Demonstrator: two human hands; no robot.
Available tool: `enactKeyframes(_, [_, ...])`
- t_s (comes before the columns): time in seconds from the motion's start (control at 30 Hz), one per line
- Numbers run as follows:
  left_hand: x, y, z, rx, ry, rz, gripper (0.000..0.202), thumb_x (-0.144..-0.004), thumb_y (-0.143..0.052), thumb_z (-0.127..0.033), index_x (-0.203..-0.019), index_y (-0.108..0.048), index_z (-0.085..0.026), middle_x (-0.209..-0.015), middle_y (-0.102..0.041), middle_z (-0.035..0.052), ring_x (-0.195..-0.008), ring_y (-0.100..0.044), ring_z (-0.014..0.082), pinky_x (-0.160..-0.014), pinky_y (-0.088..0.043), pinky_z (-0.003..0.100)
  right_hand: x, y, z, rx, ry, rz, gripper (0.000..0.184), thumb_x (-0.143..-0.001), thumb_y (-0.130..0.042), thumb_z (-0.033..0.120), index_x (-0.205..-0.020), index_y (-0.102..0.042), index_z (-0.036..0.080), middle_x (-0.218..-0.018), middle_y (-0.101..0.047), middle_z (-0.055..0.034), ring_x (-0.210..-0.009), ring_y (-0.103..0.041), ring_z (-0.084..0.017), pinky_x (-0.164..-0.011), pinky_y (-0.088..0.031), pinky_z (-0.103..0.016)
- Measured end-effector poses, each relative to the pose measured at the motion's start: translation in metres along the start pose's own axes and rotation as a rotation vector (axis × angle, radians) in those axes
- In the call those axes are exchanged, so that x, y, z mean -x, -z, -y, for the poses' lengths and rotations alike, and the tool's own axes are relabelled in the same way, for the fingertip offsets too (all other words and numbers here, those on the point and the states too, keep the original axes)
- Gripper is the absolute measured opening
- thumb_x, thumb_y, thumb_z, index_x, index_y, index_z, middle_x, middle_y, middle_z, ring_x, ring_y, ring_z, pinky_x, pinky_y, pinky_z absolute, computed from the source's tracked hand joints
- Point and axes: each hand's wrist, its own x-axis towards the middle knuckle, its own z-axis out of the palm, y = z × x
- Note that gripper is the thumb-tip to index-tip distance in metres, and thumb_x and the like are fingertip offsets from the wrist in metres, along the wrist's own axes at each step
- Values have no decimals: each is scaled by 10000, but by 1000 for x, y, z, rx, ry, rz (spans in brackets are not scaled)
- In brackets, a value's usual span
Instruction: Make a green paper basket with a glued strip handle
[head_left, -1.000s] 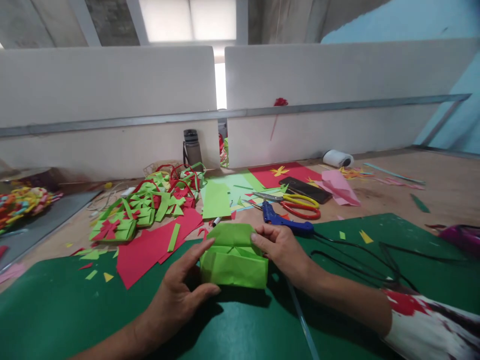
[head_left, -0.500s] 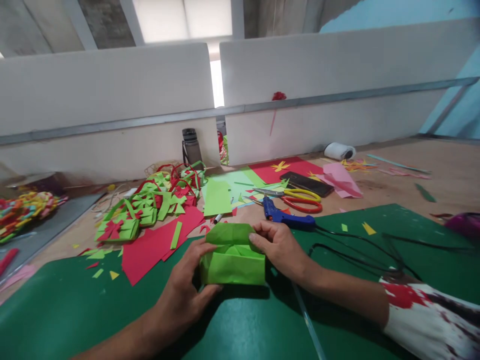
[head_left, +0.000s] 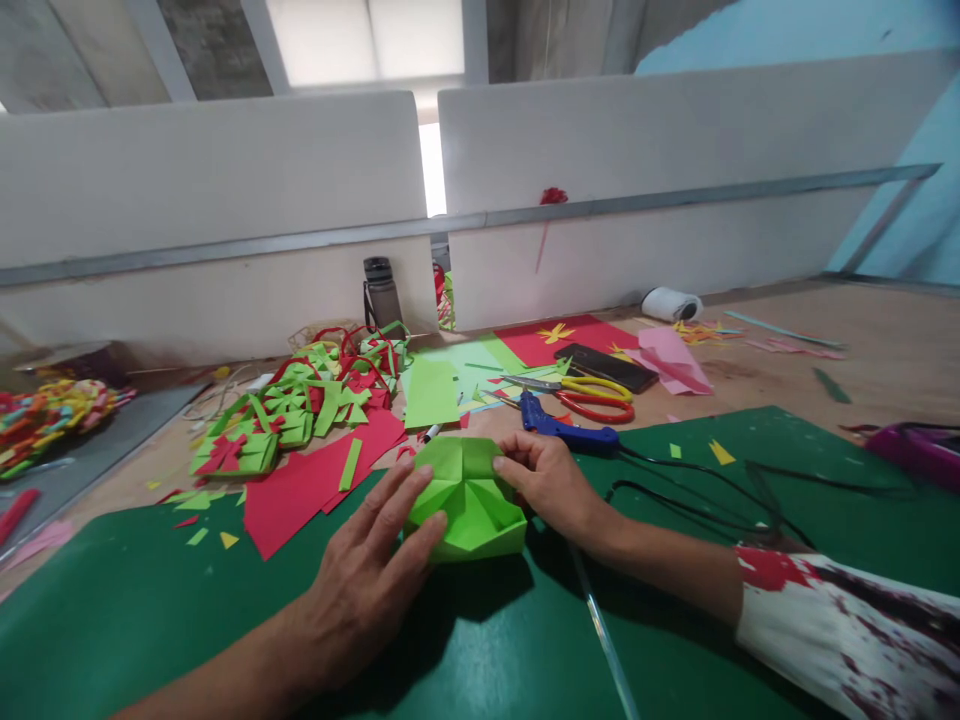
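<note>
A folded light-green paper box (head_left: 469,497) lies on the dark green cutting mat (head_left: 225,610) in front of me, tipped so its folded inside shows. My left hand (head_left: 371,575) rests against its left side with the fingers stretched out along the paper. My right hand (head_left: 544,480) grips the box's right edge, fingers curled round it. The right forearm wears a white sleeve with red marks (head_left: 847,640).
Behind the box lie red paper sheets (head_left: 315,480), a heap of green and red paper pieces (head_left: 315,395), a blue glue gun (head_left: 566,430) with its black cord, yellow and red scissors (head_left: 592,395), a phone (head_left: 607,367), pink paper, a tape roll (head_left: 673,304) and a grey bottle (head_left: 381,292) by white dividers.
The box has been tipped and turned, so its inside folds now face me. My left hand has flattened, its fingers now stretched against the box's side.
</note>
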Motion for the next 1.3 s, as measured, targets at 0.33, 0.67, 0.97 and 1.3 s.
enactKeyframes(0.33, [-4,0,-1,56,-56,35,332,-846,-522,-125,-1172,-454,-119,-1171,-533,169,-1135,-474,251,-869,-497,362,6,0,-1,-10,38,55,59,-681,-561,180,-728,-578,148,-633,-589,22,-543,-506,-88,-479,-385,-196])
enactKeyframes(0.67, [-11,6,-8,82,-74,-16,473,-856,-471,-478,-1158,-429,-116,-1080,-611,180,-1019,-579,268,-756,-522,367,13,0,-4,36,41,161,221,-689,-576,151,-910,-573,168,-763,-660,-13,-723,-630,-168,-667,-483,-290])
enactKeyframes(0.97, [-13,7,-4,129,-69,-19,378,-903,-391,-404,-1146,-439,-119,-933,-667,143,-815,-638,228,-666,-518,336,15,1,-5,205,77,172,291,-748,-540,163,-1038,-558,154,-887,-660,-62,-841,-639,-194,-743,-498,-328])
enactKeyframes(1.3, [-14,6,-5,206,-74,19,501,-807,-548,-462,-1153,-448,-114,-929,-674,125,-822,-624,250,-713,-522,401,14,5,-5,358,104,167,361,-782,-533,189,-1141,-546,144,-853,-657,-47,-746,-634,-176,-677,-500,-304])
